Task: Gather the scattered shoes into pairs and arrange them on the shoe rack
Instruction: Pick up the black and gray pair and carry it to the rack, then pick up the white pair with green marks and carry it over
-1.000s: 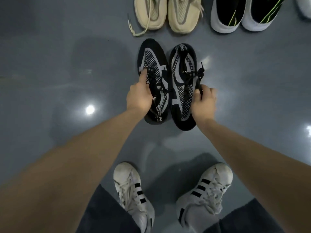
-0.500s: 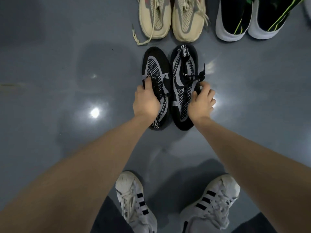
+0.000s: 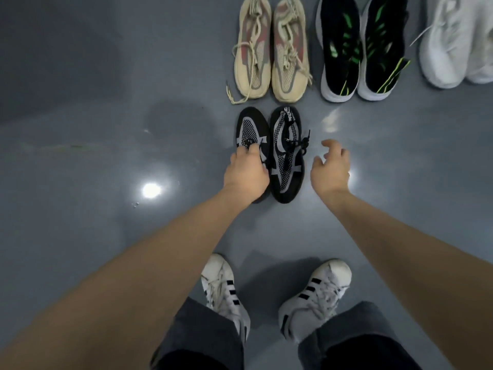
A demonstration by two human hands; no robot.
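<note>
Your left hand (image 3: pixel 246 173) grips the left black mesh shoe (image 3: pixel 250 134) at its laces; your right hand (image 3: pixel 330 169) hovers beside the right black mesh shoe (image 3: pixel 286 156), fingers loosely spread, holding nothing.

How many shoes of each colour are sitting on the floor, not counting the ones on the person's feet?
Beige shoes: 2
Black shoes with green stripes: 2
White shoes: 2, partly cut off by the picture's edge
Black and grey shoes: 2, the left hand rests on one
Total: 8
</note>
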